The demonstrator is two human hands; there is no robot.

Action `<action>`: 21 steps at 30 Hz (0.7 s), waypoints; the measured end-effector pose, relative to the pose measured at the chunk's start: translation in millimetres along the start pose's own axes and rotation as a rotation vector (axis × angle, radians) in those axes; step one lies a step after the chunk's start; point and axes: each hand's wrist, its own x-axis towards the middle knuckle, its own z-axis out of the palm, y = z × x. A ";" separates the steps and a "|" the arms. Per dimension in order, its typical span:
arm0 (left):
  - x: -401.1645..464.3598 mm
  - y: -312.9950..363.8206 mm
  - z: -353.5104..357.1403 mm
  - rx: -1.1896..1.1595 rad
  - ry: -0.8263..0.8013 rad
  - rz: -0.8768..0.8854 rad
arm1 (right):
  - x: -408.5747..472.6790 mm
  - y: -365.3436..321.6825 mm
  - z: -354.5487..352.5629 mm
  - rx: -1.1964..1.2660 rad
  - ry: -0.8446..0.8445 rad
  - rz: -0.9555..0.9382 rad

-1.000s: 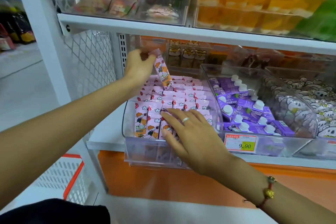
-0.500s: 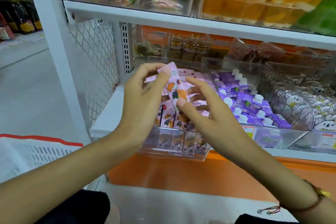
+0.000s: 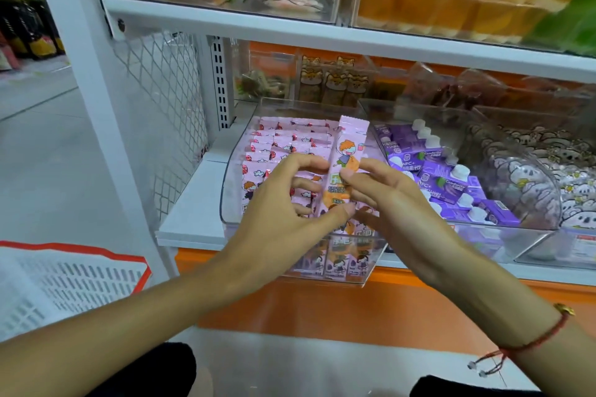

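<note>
A pink snack packet [image 3: 346, 151] with a cartoon child stands upright between my two hands, in front of a clear bin [image 3: 232, 203] full of the same pink packets. My left hand [image 3: 283, 213] pinches its lower end with thumb and fingers. My right hand [image 3: 390, 203] pinches its middle with thumb and forefinger. A red string bracelet is on my right wrist.
To the right, a clear bin of purple drink cartons [image 3: 451, 184] and a bin of koala-print packets [image 3: 548, 177]. A white shelf board [image 3: 290, 29] runs above. A white basket with a red rim [image 3: 64, 280] is at lower left, beside a wire mesh side panel [image 3: 161, 113].
My left hand lifted one packet out of the back of the bin and brought it forward. My right hand left the packets in the bin and now also pinches it. The packet is now upright.
</note>
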 end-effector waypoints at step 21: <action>4.0 1.5 -5.0 0.134 0.068 0.101 | -17.0 -9.7 16.2 -0.254 0.122 -0.355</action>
